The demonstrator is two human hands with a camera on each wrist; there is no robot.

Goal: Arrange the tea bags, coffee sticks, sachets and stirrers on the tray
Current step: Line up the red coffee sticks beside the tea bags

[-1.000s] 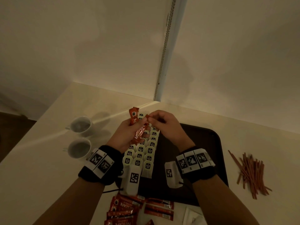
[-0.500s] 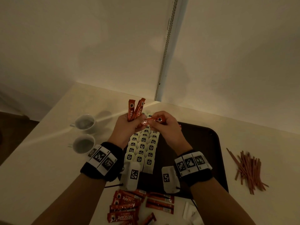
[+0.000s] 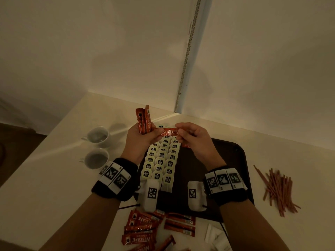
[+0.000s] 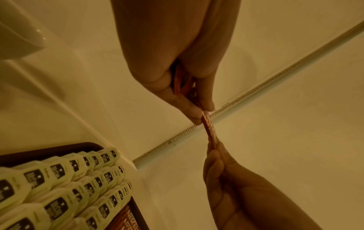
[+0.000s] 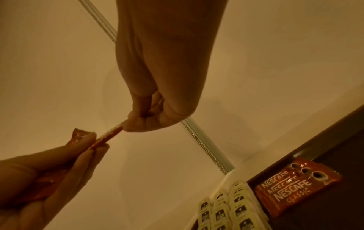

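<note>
While the pale surface (image 3: 54, 178) stretched out under everything, the dark tray (image 3: 233, 160) sat on it in front of me. Tea bags (image 3: 160, 162) filled the tray's left part in three overlapping rows. A short stack of coffee sticks (image 5: 297, 189) lay on the tray just right of the far tea bags. More loose coffee sticks (image 3: 143, 230) waited on the surface near me, white sachets (image 3: 215, 236) beside them. The stirrers (image 3: 279, 191) lay heaped well apart, right of the tray. Two cups (image 3: 97, 136) stood left of it.

My left hand (image 3: 141, 140) gripped two upright sticks (image 3: 144, 118) and, by thumb and fingertip, one end of a third stick (image 3: 167, 132). My right hand (image 3: 194, 140) pinched that stick's other end, fingers curled tight. It hung level above the far tea bags, touching nothing below.

Judgement: I was passing one stick across for placing. Best done by letting the left thumb release cleanly, keeping the stick flat and label up, then laying it overlapping the stack in the same direction. Risk: loosening the left grip might drop the other two onto the tea bag rows.
</note>
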